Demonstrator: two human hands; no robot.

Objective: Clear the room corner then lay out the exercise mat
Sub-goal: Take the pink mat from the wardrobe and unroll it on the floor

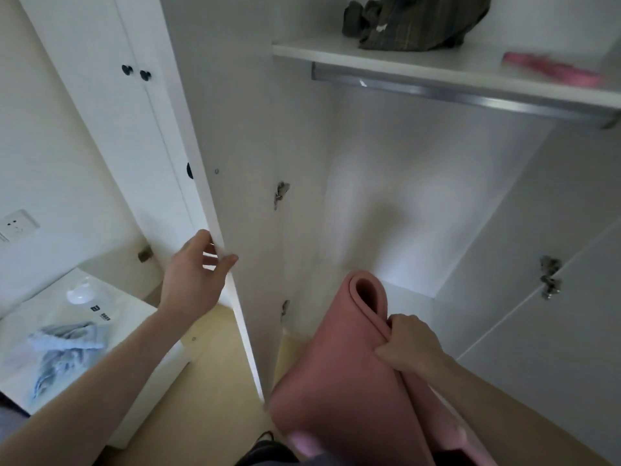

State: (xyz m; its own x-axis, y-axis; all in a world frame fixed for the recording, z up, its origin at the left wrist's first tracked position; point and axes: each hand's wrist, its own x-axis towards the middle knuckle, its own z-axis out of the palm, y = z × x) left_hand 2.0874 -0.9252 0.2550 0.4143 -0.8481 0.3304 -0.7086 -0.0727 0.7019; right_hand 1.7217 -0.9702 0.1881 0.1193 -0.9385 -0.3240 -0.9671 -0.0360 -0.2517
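Pink rolled mat [339, 371], near end cut off, pinched by right hand [408, 344]; left hand [195, 274] grips door edge [232, 230].

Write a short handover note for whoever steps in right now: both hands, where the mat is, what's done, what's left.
Left hand: grips the edge of the open wardrobe door.
Right hand: grips the rolled pink mat, held at the wardrobe opening.
Done: mat is in hand, still rolled.
Left: carry it to the corner, unroll it flat. The corner is out of view, so whether it is cleared cannot be told.
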